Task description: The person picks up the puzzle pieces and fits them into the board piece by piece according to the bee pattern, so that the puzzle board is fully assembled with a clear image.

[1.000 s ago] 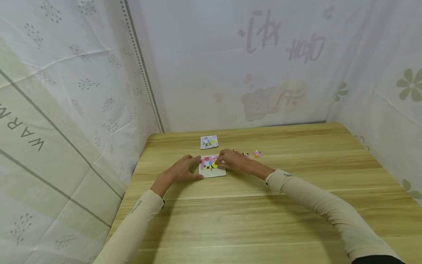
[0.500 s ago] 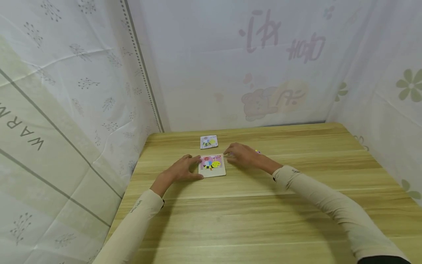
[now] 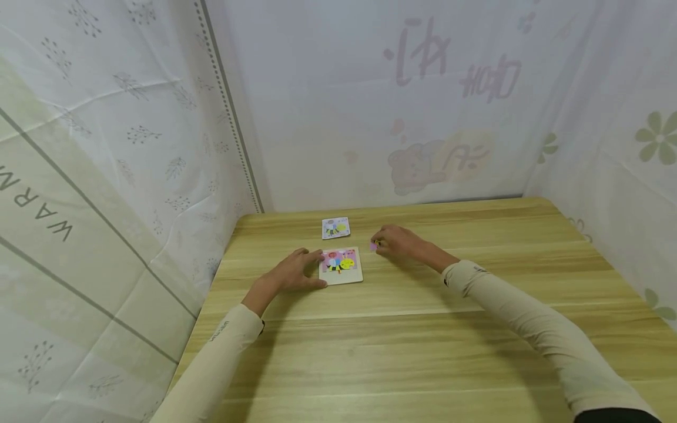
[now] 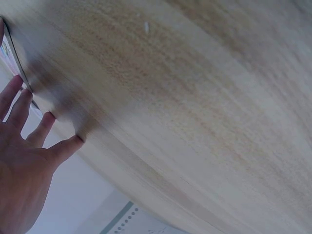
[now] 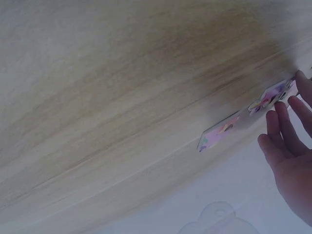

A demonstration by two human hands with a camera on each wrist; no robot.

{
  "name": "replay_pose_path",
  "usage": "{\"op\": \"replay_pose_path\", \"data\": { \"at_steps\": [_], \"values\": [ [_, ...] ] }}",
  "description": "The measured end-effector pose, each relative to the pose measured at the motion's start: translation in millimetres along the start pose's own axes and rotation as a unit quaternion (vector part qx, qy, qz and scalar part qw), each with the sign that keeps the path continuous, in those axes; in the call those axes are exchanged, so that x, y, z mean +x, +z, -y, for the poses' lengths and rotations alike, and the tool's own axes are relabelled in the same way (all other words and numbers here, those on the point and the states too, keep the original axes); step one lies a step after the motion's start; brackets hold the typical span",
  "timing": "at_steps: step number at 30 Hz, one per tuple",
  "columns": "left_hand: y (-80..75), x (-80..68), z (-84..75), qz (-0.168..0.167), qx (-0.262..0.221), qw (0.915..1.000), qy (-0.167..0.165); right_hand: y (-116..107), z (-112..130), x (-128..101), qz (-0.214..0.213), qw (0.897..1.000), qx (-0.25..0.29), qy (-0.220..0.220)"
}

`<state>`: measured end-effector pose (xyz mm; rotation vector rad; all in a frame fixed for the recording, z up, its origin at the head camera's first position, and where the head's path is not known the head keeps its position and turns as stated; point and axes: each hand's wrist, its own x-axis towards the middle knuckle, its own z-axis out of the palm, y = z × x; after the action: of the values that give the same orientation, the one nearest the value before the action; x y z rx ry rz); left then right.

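Observation:
A pale puzzle board (image 3: pixel 344 277) with a pink bee picture in its upper part lies on the table. My left hand (image 3: pixel 292 272) spreads along its left side, index finger and thumb touching the edge near its two left corners. The fingers (image 4: pixel 19 109) look straight in the left wrist view. To the right of the board, my right hand (image 3: pixel 401 241) pinches a small pink puzzle piece (image 3: pixel 373 246) between thumb and fingers, low over the table. Two more puzzle pieces show in the right wrist view: one loose piece (image 5: pixel 218 134) and one nearer piece (image 5: pixel 268 100) beside the fingertips.
A square picture card (image 3: pixel 335 228) with the same bee lies behind the board. The wooden table (image 3: pixel 359 352) ends at a hanging printed curtain (image 3: pixel 317 117) at the back, with similar cloth on both sides.
My right hand has left the bee picture, moved right off the board, and now pinches a puzzle piece. The left hand has stayed by the board.

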<state>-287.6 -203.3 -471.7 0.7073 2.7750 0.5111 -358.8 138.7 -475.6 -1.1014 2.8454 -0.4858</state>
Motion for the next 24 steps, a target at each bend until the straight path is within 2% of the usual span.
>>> {"op": "replay_pose_path", "data": {
  "at_steps": [5,10,14,24],
  "values": [
    [-0.9,-1.4,-1.1,0.002,0.001,1.0,-0.002,2.3,0.0,1.8,-0.001,1.0,0.011,-0.018],
    [-1.3,-1.1,-1.8,0.0,-0.002,1.0,-0.004,5.7,4.7,3.3,-0.008,0.999,-0.002,-0.042],
    [-1.6,-1.1,-1.9,-0.001,-0.003,1.0,-0.005,6.5,14.0,3.5,-0.011,0.998,-0.005,-0.061],
    [-0.9,-2.0,-2.1,0.0,-0.009,1.0,-0.003,13.5,45.6,10.9,-0.008,0.997,0.025,-0.072]
  ]
}}
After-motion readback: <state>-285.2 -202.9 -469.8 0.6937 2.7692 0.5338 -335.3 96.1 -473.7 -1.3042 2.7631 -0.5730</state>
